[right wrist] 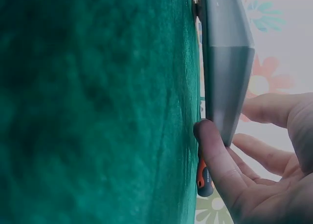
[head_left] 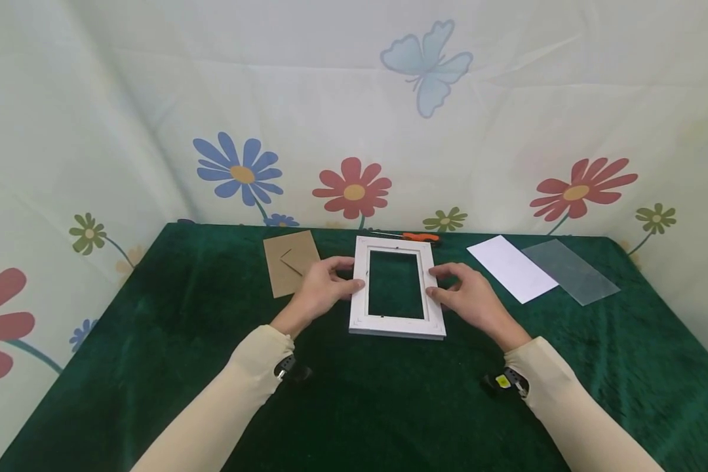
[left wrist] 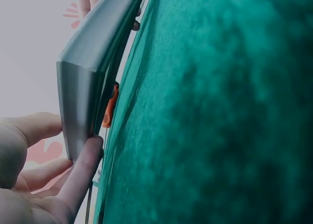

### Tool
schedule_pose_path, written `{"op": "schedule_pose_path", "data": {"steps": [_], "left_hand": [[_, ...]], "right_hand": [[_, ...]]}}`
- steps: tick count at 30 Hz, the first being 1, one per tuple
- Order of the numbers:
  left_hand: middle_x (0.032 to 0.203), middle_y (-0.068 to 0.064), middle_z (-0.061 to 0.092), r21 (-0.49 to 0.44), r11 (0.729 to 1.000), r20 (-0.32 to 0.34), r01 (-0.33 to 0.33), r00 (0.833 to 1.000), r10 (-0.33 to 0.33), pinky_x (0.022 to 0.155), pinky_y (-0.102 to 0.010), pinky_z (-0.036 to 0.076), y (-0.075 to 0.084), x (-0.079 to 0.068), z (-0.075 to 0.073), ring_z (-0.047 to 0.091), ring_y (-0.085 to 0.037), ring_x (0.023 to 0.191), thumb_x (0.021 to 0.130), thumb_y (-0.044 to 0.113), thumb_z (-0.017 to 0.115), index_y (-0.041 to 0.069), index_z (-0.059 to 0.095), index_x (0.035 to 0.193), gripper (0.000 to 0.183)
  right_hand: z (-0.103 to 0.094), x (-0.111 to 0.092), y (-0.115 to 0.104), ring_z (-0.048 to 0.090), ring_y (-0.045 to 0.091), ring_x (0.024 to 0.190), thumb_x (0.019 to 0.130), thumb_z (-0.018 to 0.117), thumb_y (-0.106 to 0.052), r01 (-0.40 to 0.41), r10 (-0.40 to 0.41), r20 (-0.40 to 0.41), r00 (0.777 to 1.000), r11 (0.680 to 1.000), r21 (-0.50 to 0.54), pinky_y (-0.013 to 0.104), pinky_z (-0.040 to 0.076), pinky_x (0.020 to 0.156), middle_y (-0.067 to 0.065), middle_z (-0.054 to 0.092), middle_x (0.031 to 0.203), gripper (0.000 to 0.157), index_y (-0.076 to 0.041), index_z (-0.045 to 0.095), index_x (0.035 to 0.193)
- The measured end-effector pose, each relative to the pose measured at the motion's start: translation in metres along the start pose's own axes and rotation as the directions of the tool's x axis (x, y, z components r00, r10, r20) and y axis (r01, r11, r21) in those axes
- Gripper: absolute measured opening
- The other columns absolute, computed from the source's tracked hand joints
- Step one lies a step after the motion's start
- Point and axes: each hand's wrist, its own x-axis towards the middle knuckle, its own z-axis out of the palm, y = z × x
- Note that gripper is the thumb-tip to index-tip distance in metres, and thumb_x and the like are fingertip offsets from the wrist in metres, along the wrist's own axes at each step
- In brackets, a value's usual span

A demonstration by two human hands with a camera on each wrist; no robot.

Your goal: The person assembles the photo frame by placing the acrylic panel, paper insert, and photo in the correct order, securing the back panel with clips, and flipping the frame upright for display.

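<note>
A white picture frame [head_left: 358, 308] with an empty middle lies between my two hands, its back face up with small dark tabs along the inner edge. My left hand [head_left: 324, 288] pinches its left side, thumb on top. The right hand [head_left: 469, 295] pinches the opposite side in the same way. In the left wrist view, a fingertip [left wrist: 93, 145] reaches beneath the frame [left wrist: 78, 106], which is held just off the cloth. The right wrist view shows the frame [right wrist: 227, 82] with a finger [right wrist: 215, 145] under its edge too.
Left of the frame lies a brown backing board [head_left: 280, 282] with a cut flap. A screwdriver [head_left: 420, 236] with an orange and black handle lies behind it. To the right are a white card [head_left: 510, 269] and a clear sheet [head_left: 584, 275], partly overlapping, on the green cloth [head_left: 354, 406].
</note>
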Motion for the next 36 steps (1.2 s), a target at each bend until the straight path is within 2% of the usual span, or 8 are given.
{"op": "schedule_pose_path", "data": {"steps": [13,27,36], "left_hand": [[0.122,-0.016,0.073,0.074,0.996,0.034,0.05,0.998,-0.053,0.089,-0.04,0.062,0.008,-0.001,0.012,0.077,-0.023,0.089,0.098,0.013,0.08,0.0,0.059,0.147,0.055],[0.12,-0.014,0.073,0.131,0.991,0.042,0.031,0.998,-0.036,0.087,-0.038,0.063,0.009,-0.006,0.021,0.075,-0.023,0.094,0.098,0.015,0.08,0.001,0.058,0.148,0.056],[0.126,-0.015,0.071,0.139,0.99,0.031,0.013,0.999,-0.018,0.087,-0.039,0.063,0.012,-0.01,0.023,0.075,-0.024,0.095,0.099,0.013,0.079,0.0,0.058,0.149,0.056]], "right_hand": [[-0.009,0.0,0.002,0.073,0.022,0.084,0.101,0.076,-0.022,-0.059,0.059,0.071,0.996,0.998,0.004,0.035,0.063,0.081,0.025,0.06,0.137,0.05,-0.001,0.06,0.143],[-0.018,0.003,0.003,0.068,0.024,0.087,0.1,0.077,-0.017,-0.092,0.091,0.139,0.986,0.996,-0.003,0.035,0.063,0.078,0.025,0.06,0.13,0.048,0.0,0.06,0.142],[-0.019,0.003,0.008,0.065,0.025,0.085,0.099,0.076,-0.016,-0.052,0.053,0.161,0.986,0.999,-0.009,0.034,0.062,0.073,0.024,0.059,0.125,0.049,0.001,0.059,0.142]]}}
